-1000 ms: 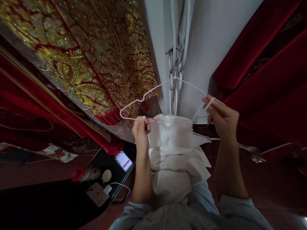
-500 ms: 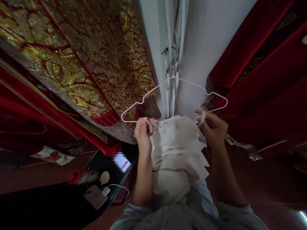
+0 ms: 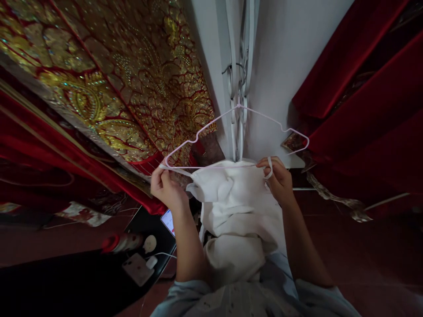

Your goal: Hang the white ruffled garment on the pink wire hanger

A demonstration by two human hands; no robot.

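A pale pink clothes hanger [image 3: 218, 119] hangs by its metal hook in front of me. Below its bottom bar is a white garment [image 3: 238, 211], bunched in folds towards my body. My left hand [image 3: 168, 189] pinches a white strap of the garment by the hanger's left corner, and the strap stretches from there down to the cloth. At the right part of the bar, my right hand [image 3: 276, 178] is closed on another white strap, which loops over its fingers. Its fingertips are at the bar; whether they grip it too I cannot tell.
Gold-and-red sequined garments [image 3: 158, 79] hang on the left, red cloth [image 3: 357, 114] on the right. A white rack [image 3: 234, 53] stands ahead. On a black bench [image 3: 66, 281] at lower left lie a lit phone [image 3: 168, 221], another phone [image 3: 138, 268] and a red-capped bottle [image 3: 122, 242].
My left hand has moved left to the hanger's corner, drawing the strap out. My right hand has shifted slightly left and down. The white garment's top now spreads wider under the bar.
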